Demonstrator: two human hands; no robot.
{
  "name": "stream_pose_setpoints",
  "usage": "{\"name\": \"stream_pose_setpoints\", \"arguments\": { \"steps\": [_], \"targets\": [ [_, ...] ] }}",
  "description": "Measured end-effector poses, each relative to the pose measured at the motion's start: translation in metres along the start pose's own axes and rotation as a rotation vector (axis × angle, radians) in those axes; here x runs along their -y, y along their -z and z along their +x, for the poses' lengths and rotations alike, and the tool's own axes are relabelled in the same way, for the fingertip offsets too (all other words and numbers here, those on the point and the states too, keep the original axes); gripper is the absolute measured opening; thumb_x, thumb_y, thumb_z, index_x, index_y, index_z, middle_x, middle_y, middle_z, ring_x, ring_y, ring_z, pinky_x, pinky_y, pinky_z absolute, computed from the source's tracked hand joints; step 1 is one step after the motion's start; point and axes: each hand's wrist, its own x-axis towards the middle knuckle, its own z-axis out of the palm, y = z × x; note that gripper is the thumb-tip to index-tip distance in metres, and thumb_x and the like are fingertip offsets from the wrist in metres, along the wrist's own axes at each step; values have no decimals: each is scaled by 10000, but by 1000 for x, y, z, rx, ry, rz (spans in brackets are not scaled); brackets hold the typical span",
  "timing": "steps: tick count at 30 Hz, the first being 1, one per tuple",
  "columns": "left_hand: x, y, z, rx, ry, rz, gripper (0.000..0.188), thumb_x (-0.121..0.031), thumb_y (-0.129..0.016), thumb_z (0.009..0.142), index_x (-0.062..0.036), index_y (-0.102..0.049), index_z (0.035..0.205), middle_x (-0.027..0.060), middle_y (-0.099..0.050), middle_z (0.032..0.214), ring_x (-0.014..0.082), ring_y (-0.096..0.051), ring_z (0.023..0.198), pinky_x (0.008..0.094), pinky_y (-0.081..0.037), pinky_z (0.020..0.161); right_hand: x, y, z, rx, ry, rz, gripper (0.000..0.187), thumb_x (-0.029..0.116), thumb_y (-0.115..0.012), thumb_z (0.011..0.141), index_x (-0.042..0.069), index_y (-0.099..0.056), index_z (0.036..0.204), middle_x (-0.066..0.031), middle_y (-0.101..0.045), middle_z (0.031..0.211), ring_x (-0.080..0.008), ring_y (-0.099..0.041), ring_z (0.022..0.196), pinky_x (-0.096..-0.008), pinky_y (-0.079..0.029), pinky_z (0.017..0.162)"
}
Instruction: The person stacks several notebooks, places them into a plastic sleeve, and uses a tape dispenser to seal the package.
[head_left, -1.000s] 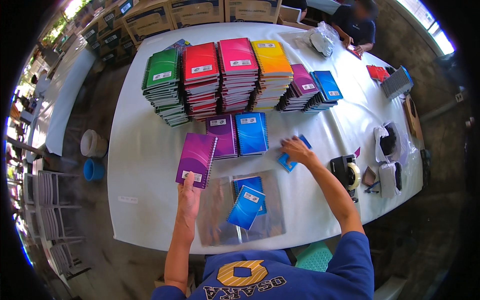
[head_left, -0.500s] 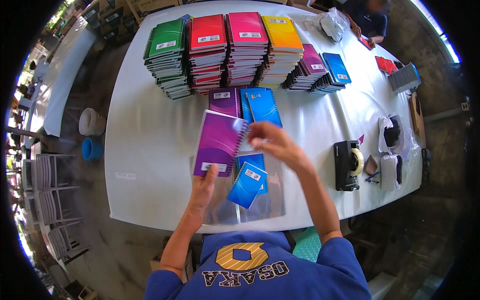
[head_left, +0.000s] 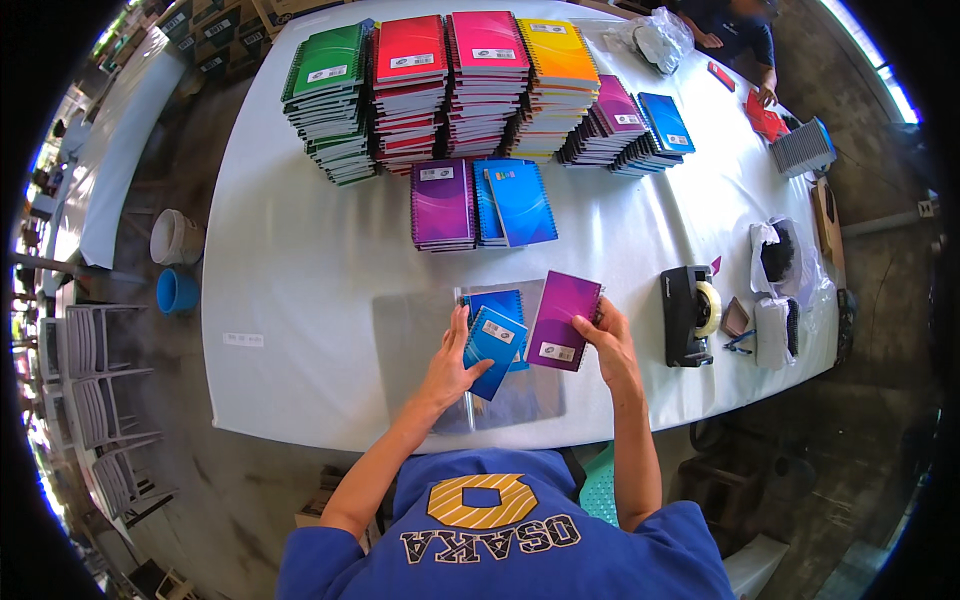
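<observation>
My right hand (head_left: 612, 348) grips a purple spiral notebook (head_left: 560, 315) by its wire-bound right edge, thumb on the cover. With my left hand (head_left: 450, 368) I hold a small blue spiral notebook (head_left: 492, 345), thumb across its lower cover and fingers along its left edge. Partly under it lies another blue notebook (head_left: 508, 302), on a clear plastic sheet (head_left: 410, 330). Farther up the table, a small stack of purple notebooks (head_left: 441, 205) stands beside a stack of blue ones (head_left: 522, 205), whose top notebook lies askew.
Tall stacks of green (head_left: 325, 65), red (head_left: 410, 45), pink (head_left: 487, 45) and yellow notebooks (head_left: 563, 50) line the far side. A black tape dispenser (head_left: 686, 318) and plastic-wrapped bundles (head_left: 775, 335) stand at right. A co-worker's hand (head_left: 767, 95) touches red notebooks (head_left: 765, 118) at far right.
The purple notebook has passed from my left hand to my right and moved right and nearer. My left hand has come down onto the small blue notebook. The co-worker's hand has shifted.
</observation>
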Motion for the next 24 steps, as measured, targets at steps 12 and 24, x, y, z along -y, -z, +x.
{"name": "stream_pose_setpoints", "arguments": {
  "steps": [12, 24],
  "targets": [
    [0, 49, -21, -302, 149, -528, 820, 99, -592, 799, -55, -223, 1515, 170, -502, 1385, 168, -532, 1187, 284, -432, 983, -15, -36, -3, 193, 85, -270, 310, 29, -632, 867, 34, -594, 1175, -64, -634, 957, -163, -599, 859, -292, -483, 737],
    [-38, 101, -14, -130, 112, -195, 809, 80, -625, 799, -68, -256, 1504, 168, -532, 1361, 183, -604, 1124, 292, -484, 933, 55, -127, 28, 502, 1072, -1173, 486, 6, -623, 745, 91, -588, 1222, -94, -632, 1021, -234, -524, 1146, -514, -347, 1017]
  ]
}}
